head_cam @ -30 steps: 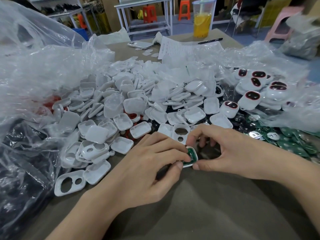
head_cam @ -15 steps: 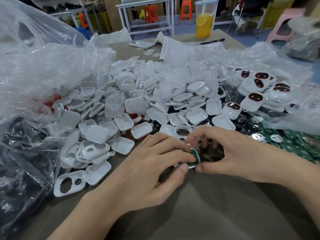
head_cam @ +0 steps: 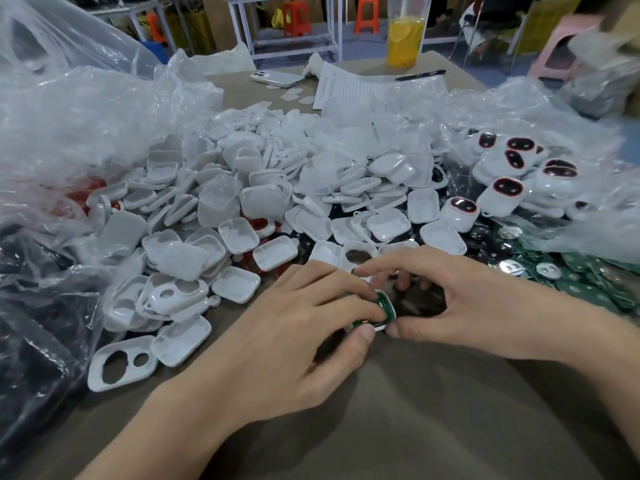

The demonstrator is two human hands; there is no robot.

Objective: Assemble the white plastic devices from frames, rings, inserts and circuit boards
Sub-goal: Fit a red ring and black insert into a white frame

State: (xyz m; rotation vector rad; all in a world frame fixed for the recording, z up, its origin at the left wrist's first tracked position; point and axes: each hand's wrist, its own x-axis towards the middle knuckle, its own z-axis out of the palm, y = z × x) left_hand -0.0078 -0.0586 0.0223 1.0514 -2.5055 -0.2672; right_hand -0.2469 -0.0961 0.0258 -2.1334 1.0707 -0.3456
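Left hand and right hand are both on one part, low over the table, near centre. The part is a white device, half built: a white frame with a green circuit board sitting in it.

Left hand: fingers curled over the top, thumb under the near edge, pinching it. Right hand: thumb tip against the near right corner, index hooked over the far side, so it's gripping too. Its other fingers are curled behind; can't tell if they touch the table. Most of the device is hidden under the left fingers, so can't tell how far the board is seated.

Around them:
- Big heap of white shells just behind the hands, running up against a clear plastic bag on the left.
- Loose white frame with one big and one small hole lies flat left of the left forearm, touching a shell.
- Red rings show through gaps in the heap.
- Closed white units with black, red-ringed faces are piled far right, on more clear plastic.
- Pile of green boards just beyond the right wrist.
- Black bag at the left edge.
- Far end of the table: phone face down, printed sheet, pen, tall cup of yellow drink.
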